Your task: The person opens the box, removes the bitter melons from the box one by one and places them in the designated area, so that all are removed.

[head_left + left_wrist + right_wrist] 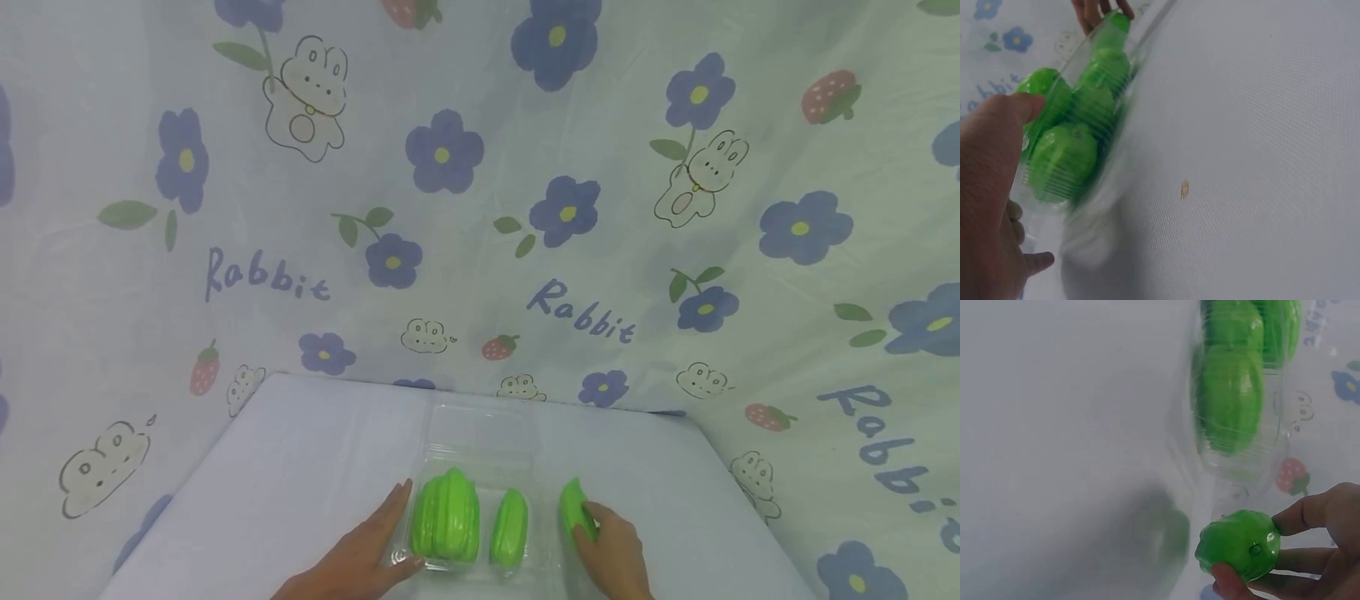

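A clear plastic box (pixel 546 475) lies open on the white table, its lid (pixel 480 427) folded back. Inside sit several glossy green ribbed toy vegetables (pixel 446 517), packed together on the left, and a single one (pixel 510 527) at the right. My left hand (pixel 367 546) rests at the box's left side, thumb touching the front left corner, fingers extended along the wall. To the right of the box, my right hand (pixel 613 546) pinches another green ribbed toy vegetable (pixel 1238 544) between thumb and fingertips, apart from the box.
White table surface (pixel 315 450) extends on both sides of the box. Behind and around it hangs a pale cloth (pixel 480 217) printed with flowers, rabbits and strawberries. A small brown mark (pixel 1185 189) shows on the surface in the left wrist view.
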`<state>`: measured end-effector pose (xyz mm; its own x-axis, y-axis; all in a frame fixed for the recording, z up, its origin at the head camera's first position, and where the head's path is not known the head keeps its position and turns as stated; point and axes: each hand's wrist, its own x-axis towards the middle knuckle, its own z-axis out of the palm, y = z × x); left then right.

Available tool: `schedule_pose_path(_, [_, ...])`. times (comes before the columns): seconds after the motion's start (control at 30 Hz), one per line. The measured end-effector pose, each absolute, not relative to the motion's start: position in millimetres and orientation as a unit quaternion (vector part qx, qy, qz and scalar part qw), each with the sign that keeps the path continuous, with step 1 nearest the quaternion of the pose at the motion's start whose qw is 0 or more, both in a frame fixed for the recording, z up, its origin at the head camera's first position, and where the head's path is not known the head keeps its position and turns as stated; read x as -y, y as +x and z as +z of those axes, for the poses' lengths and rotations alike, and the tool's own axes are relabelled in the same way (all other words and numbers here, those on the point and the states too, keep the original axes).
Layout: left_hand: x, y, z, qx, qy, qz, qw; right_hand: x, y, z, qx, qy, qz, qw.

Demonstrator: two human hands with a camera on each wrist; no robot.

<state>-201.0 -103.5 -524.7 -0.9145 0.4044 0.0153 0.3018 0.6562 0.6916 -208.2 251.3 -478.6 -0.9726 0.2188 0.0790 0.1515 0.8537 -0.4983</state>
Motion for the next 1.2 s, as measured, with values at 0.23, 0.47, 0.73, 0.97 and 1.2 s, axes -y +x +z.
schedule_pose_path(0.23, [104, -200, -523, -0.905, 0.205, 0.368, 0.057, -253, -211, -493, 0.961, -0.124, 0.246, 0.035])
schedule_pose_path(0.47, [104, -200, -522, -0.905, 0.205, 0.369, 0.057, -252, -211, -497, 0.96, -0.141, 0.241, 0.015])
schedule_pose_path(0.73, [104, -200, -523, -0.908, 0.204, 0.363, 0.045, -255, -207, -501, 0.966, -0.124, 0.226, 0.031])
schedule_pose_path(0.97, [103, -201, -525, -0.906, 0.199, 0.37, 0.059, -258, -205, -497, 0.968, -0.11, 0.219, 0.044])
schedule_pose_path(1.2, [103, -201, -524, -0.907, 0.21, 0.363, 0.046, -260, -205, -486, 0.972, -0.105, 0.197, 0.072])
